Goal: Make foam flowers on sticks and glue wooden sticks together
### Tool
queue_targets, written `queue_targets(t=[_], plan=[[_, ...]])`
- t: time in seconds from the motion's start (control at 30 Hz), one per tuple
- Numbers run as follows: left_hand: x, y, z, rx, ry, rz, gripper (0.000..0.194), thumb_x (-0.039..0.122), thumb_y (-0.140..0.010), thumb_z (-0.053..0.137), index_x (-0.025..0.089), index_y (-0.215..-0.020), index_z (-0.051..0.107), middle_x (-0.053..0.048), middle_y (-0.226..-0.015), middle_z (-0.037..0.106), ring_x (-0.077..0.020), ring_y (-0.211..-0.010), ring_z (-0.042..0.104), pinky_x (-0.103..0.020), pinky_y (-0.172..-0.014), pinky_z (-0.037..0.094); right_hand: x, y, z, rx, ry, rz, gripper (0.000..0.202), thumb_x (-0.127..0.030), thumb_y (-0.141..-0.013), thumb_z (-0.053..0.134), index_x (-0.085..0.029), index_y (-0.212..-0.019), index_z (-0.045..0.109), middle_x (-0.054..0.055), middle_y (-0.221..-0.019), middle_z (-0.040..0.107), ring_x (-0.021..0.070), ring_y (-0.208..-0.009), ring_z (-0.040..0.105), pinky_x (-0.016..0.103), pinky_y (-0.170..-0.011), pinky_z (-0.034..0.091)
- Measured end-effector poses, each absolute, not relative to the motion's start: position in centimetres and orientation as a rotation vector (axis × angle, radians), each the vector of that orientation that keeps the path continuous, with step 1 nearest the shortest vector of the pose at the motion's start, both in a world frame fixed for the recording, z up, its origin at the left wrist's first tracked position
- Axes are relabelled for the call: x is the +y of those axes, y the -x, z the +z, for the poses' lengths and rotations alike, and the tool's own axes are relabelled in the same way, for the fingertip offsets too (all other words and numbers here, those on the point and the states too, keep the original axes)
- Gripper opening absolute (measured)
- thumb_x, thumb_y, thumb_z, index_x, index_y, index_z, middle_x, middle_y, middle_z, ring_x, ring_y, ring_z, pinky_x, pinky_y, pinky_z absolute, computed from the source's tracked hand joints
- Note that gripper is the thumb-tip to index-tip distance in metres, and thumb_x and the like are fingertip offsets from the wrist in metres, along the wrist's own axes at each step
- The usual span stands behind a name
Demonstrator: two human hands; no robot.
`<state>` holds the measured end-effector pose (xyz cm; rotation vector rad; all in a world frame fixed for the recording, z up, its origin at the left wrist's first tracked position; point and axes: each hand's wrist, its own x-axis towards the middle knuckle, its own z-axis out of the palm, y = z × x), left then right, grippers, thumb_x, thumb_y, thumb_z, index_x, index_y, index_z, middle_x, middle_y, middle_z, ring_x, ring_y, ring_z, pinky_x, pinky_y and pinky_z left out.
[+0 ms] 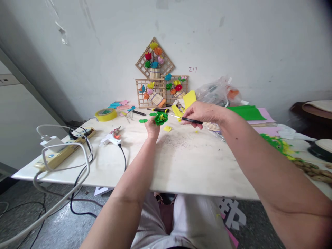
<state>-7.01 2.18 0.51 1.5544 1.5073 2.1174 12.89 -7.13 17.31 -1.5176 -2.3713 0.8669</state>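
My left hand (152, 128) is closed around the underside of a green paper flower (161, 118) with a yellow centre. In my right hand (197, 112) is a pair of black-handled scissors (191, 120), its thin metal blades pointing left at the flower's edge. Whether the blade tips touch the petals I cannot tell. Green cut-out petals (143, 121) lie just left of my left hand. A small yellow paper piece (167, 128) rests on the table below the flower. Behind my right hand are yellow paper strips (189, 99).
Bamboo lattice frames with paper flowers (155, 57) lean on the wall. To the left are a tape roll (106, 114), a glue gun (112, 139) and a corded power strip (55, 157). Green paper (246, 113), a plastic bag (214, 91) and braided rope (312, 170) occupy the right.
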Motion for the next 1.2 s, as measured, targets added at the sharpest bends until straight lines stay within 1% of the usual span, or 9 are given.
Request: queue_targets(t=[0.17, 0.4, 0.57, 0.8, 1.0, 1.2], plan=[[2.6, 7.2, 0.1, 1.462, -1.562, 2.135, 0.008, 0.015, -0.055, 0.063, 0.017, -0.063, 0.064, 0.004, -0.054, 0.058, -0.0108, -0.054, 0.051, -0.022, -0.059, 0.042, -7.3, -12.4, 17.1, -2.394, 1.493, 0.834, 0.025, -0.038, -0.071, 0.069, -0.013, -0.071, 0.068, 0.000, -0.047, 0.056, 0.0081, -0.040, 0.050, 0.020, -0.044, 0.039], [2.4, 7.1, 0.2, 1.425, -1.552, 2.116, 0.009, 0.017, -0.057, 0.064, 0.016, -0.066, 0.066, 0.002, -0.058, 0.062, -0.0127, -0.059, 0.056, -0.023, -0.062, 0.044, -7.3, -12.2, 17.2, -2.418, 1.536, 0.812, 0.025, -0.038, -0.069, 0.070, -0.013, -0.073, 0.068, -0.001, -0.046, 0.055, 0.0082, -0.039, 0.049, 0.020, -0.043, 0.039], [2.3, 7.1, 0.3, 1.458, -1.562, 2.087, 0.008, 0.016, -0.056, 0.064, 0.016, -0.064, 0.066, 0.002, -0.057, 0.062, -0.0126, -0.058, 0.055, -0.022, -0.061, 0.043, -7.5, -12.3, 17.4, -2.421, 1.566, 0.761, 0.027, -0.039, -0.067, 0.071, -0.014, -0.079, 0.070, -0.001, -0.047, 0.055, 0.0084, -0.039, 0.049, 0.021, -0.042, 0.040], [2.6, 7.1, -0.1, 1.418, -1.579, 2.055, 0.009, 0.019, -0.057, 0.062, 0.018, -0.065, 0.066, 0.003, -0.058, 0.062, -0.0126, -0.059, 0.055, -0.024, -0.061, 0.043, -7.5, -12.1, 17.6, -2.481, 1.587, 0.698, 0.022, -0.035, -0.067, 0.070, -0.016, -0.079, 0.071, 0.000, -0.045, 0.054, 0.0104, -0.040, 0.050, 0.021, -0.041, 0.041], [2.0, 7.0, 0.3, 1.429, -1.581, 2.026, 0.007, 0.019, -0.057, 0.063, 0.017, -0.064, 0.065, 0.003, -0.055, 0.059, -0.0127, -0.057, 0.055, -0.024, -0.061, 0.044, -7.7, -11.9, 17.7, -2.553, 1.605, 0.550, 0.019, -0.032, -0.066, 0.069, -0.016, -0.075, 0.071, 0.001, -0.049, 0.057, 0.0113, -0.039, 0.051, 0.023, -0.040, 0.039], [1.5, 6.8, 0.8, 1.391, -1.584, 2.014, 0.011, 0.016, -0.058, 0.063, 0.016, -0.067, 0.068, 0.001, -0.062, 0.065, -0.0137, -0.062, 0.058, -0.025, -0.065, 0.047, -7.7, -11.9, 17.9, -2.655, 1.601, 0.380, 0.020, -0.032, -0.069, 0.062, -0.016, -0.077, 0.072, 0.003, -0.053, 0.059, 0.0123, -0.038, 0.051, 0.024, -0.039, 0.039]])
